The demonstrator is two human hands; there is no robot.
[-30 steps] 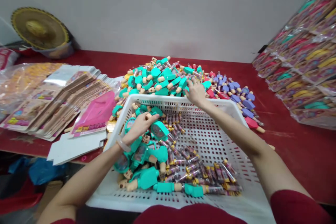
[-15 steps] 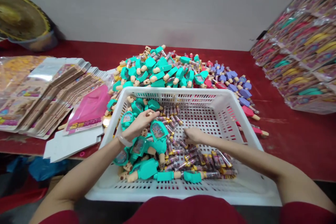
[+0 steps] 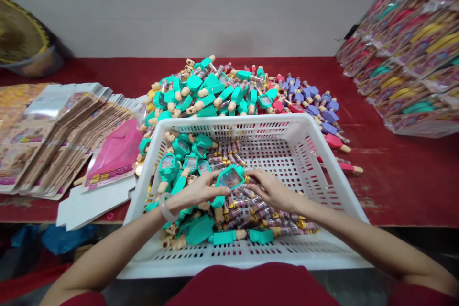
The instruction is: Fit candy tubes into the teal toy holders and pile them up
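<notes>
Over the basket, my left hand (image 3: 201,190) grips a teal plastic toy (image 3: 231,178) with a clear, picture-filled face. My right hand (image 3: 270,190) meets the toy's right end, its thumb and fingers closed around a small tube with a yellow end (image 3: 247,179), mostly hidden by the fingers. Beneath both hands is a white perforated basket (image 3: 229,265). Teal toys with beige handles (image 3: 199,230) fill its left side. Small clear tubes with yellow caps and dark contents (image 3: 257,206) lie loose in its middle and front.
Behind the basket is a heap of teal toys (image 3: 215,88), with purple ones (image 3: 328,115) and red ones (image 3: 333,141) at its right. Printed cards (image 3: 68,138) and a pink bag (image 3: 116,150) lie left. Packed toys (image 3: 412,71) are stacked right on the red table (image 3: 401,177).
My right hand has risen from the loose tubes to the toy's end. My left hand has brought a teal toy up and rightward to meet it. The view has shifted slightly.
</notes>
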